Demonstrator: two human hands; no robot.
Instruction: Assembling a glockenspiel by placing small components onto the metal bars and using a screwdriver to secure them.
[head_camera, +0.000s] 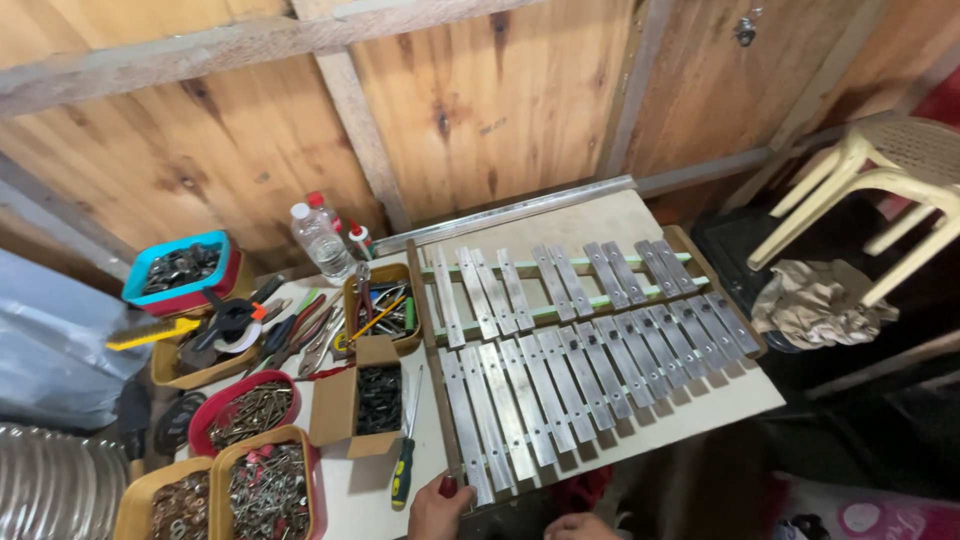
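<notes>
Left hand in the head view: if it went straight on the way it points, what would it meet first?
The left hand points up the table, so likely the longest metal bar at the near-left end of the wooden frame, where it already seems to rest; depth is unclear.

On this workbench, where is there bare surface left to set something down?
Bare patches: the white tabletop between the cardboard box and the screwdriver, and the pale board strip behind the metal-bar instrument. The left side is crowded with trays of hardware and pliers.
</notes>
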